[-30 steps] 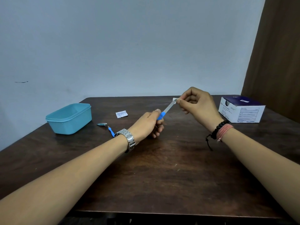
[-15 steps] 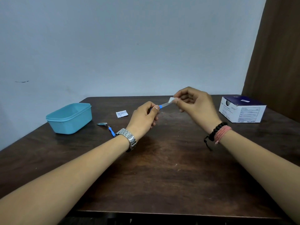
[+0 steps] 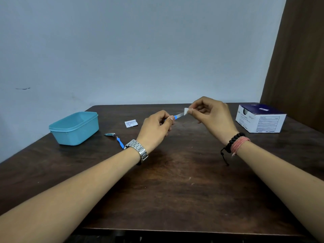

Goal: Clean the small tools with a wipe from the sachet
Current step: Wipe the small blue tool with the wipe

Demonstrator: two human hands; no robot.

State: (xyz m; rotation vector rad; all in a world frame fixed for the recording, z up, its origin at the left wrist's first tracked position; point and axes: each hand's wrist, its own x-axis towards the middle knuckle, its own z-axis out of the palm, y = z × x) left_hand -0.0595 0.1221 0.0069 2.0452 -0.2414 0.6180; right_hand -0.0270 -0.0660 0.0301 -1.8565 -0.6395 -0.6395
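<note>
My left hand (image 3: 157, 126) grips the blue handle of a small metal file (image 3: 178, 115) above the table's middle, blade pointing right and up. My right hand (image 3: 210, 116) pinches a small white wipe (image 3: 185, 111) around the blade's tip. A torn white sachet (image 3: 131, 123) lies flat on the table left of my left hand. A metal nail clipper (image 3: 110, 134) and a thin blue-handled tool (image 3: 120, 142) lie on the table near my left wrist.
A turquoise plastic tub (image 3: 74, 128) without a lid stands at the left. A white and dark blue carton (image 3: 259, 120) stands at the far right. The dark wooden table (image 3: 175, 190) ends at the wall behind; a brown curtain hangs at right.
My left hand rose and turned the file flatter. My right hand, with the wipe, stayed at the blade's tip and moved slightly left and up with it.
</note>
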